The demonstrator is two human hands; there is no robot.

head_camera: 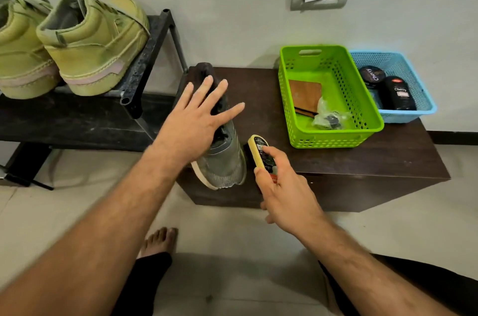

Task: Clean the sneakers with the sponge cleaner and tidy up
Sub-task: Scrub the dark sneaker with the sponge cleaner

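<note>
Grey knit sneaker (225,160) lies on the dark table (362,160), its long axis running from toe at 6 o'clock to collar at 12. Left hand (199,119) hovers spread over the collar end, fingers (207,87) straight, holding nothing; whether it touches is unclear. Right hand (279,186) grips the yellow sponge cleaner (254,146) just beside the toe at 3 o'clock. Judging by this, the left hand is nearer to steady the shoe.
</note>
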